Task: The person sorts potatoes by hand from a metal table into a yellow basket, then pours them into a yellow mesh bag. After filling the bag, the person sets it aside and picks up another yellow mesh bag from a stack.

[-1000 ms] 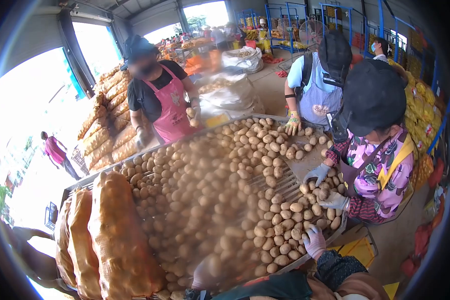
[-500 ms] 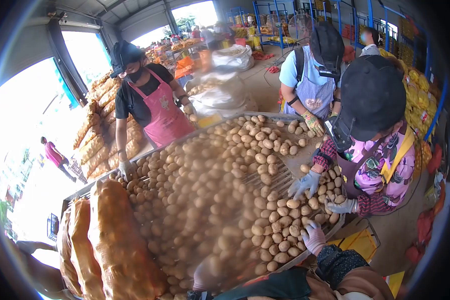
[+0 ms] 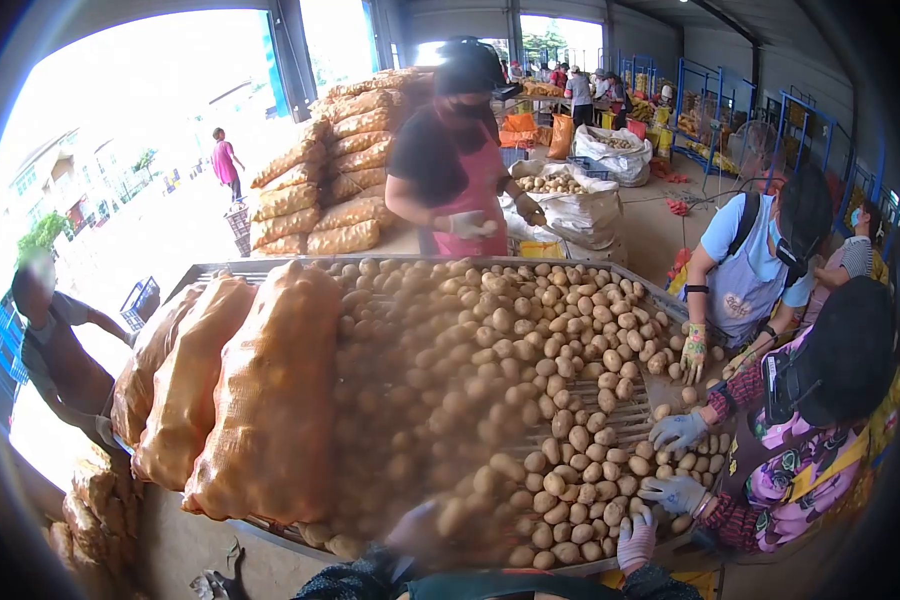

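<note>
Potatoes (image 3: 570, 430) cover a slatted metal sorting table (image 3: 625, 412) in front of me. My right hand (image 3: 636, 540), in a pale pinkish glove, rests against potatoes at the near right edge, its fingers stretched out and nothing visible in its grip. Low in the middle, my left hand (image 3: 413, 530) is gloved and smeared by a hazy patch, close to the near potatoes; its fingers cannot be made out. Left of it, several full orange mesh sacks (image 3: 270, 390) lie on the table. The haze blurs many potatoes in the middle.
Across the table stands a person in a pink apron (image 3: 480, 190). Two co-workers' gloved hands (image 3: 678, 430) and patterned gloves (image 3: 694, 352) are among potatoes at right. Another person (image 3: 60, 340) is at far left. Stacked sacks (image 3: 355, 160) and white bulk bags (image 3: 570, 210) stand behind.
My view has swung left, so the scene sits further right. The person in the pink apron has drawn a hand back from the potatoes. My right hand stays at the near right edge.
</note>
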`<state>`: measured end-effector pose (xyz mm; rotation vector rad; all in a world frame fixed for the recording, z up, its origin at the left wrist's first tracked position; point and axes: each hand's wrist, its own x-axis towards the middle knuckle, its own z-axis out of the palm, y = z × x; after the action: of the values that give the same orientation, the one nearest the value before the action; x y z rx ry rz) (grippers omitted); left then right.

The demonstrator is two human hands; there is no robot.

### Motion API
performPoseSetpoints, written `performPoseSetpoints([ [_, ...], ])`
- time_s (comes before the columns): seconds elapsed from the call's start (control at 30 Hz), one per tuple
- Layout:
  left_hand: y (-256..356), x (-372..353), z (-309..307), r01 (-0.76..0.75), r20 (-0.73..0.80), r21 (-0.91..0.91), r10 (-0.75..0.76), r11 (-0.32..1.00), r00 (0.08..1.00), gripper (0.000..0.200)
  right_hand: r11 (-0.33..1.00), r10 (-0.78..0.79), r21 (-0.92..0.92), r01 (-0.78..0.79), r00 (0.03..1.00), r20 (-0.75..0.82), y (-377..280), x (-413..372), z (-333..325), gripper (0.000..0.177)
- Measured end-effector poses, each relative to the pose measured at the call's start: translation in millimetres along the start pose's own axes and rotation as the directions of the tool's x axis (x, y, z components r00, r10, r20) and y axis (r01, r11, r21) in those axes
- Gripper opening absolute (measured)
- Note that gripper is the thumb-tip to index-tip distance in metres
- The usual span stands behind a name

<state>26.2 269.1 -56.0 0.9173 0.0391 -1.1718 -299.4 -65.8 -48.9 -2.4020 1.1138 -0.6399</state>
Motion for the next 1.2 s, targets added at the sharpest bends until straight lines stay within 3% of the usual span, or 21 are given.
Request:
performPoseSetpoints([
  [0.07, 3, -1, 1, 0.087, 0.083, -0.127, -0.076, 0.988, 0.994, 0.044, 0.999, -0.027, -0.043, 0.028, 0.999, 0.021, -1, -1, -3, 0.032],
  [0.17, 11, -9, 15, 0.092, 0.042, -0.084, -0.089, 0.992, 0.995, 0.044, 0.997, -0.054, -0.062, 0.054, 0.999, -0.002, 5, -2, 2, 0.030],
  [0.27, 1, 5, -22, 0.135, 0.160, -0.027, -0.129, 0.991, 0.979, 0.042, 0.998, -0.023, -0.052, 0.023, 1.000, 0.012, 3, -1, 1, 0.031],
  [0.37, 21, -15, 30, 0.135, -0.014, -0.098, -0.137, 0.986, 0.991, 0.041, 0.999, -0.029, -0.045, 0.029, 1.000, 0.004, 4, -1, 2, 0.030],
  [0.57, 7, -1, -5, 0.135, 0.041, 0.005, -0.135, 0.991, 0.990, 0.041, 1.000, 0.001, -0.005, -0.001, 1.000, 0.011, -9, -1, -4, 0.028],
  [0.63, 10, -8, 10, -0.039, 0.016, 0.289, 0.036, 0.956, 0.999, 0.042, 1.000, 0.002, -0.016, -0.001, 1.000, 0.019, -11, -1, -6, 0.029],
  [0.7, 14, -13, 28, -0.111, 0.004, 0.390, 0.119, 0.914, 0.993, 0.042, 1.000, -0.004, -0.022, 0.004, 1.000, 0.020, -10, -2, -6, 0.029],
  [0.8, 10, -8, 17, -0.014, 0.030, 0.210, 0.008, 0.978, 1.000, 0.042, 1.000, -0.015, -0.019, 0.016, 1.000, 0.019, -9, -1, -6, 0.030],
  [0.87, 8, 2, -16, 0.177, 0.186, 0.004, -0.175, 0.984, 0.967, 0.042, 1.000, -0.006, -0.009, 0.006, 1.000, 0.030, -16, 1, -10, 0.031],
  [0.97, 7, -3, 2, 0.138, 0.013, -0.033, -0.137, 0.990, 0.990, 0.042, 0.999, -0.020, -0.045, 0.021, 1.000, 0.021, -3, -1, -3, 0.033],
  [1.17, 3, 0, 0, 0.128, -0.066, -0.021, -0.129, 0.992, 0.989, 0.040, 0.998, -0.002, -0.064, 0.004, 0.999, 0.033, 5, -2, 2, 0.033],
  [1.2, 0, 3, -8, 0.136, -0.014, -0.028, -0.136, 0.990, 0.991, 0.041, 0.999, 0.003, -0.052, -0.002, 0.999, 0.033, 9, -3, 5, 0.034],
])
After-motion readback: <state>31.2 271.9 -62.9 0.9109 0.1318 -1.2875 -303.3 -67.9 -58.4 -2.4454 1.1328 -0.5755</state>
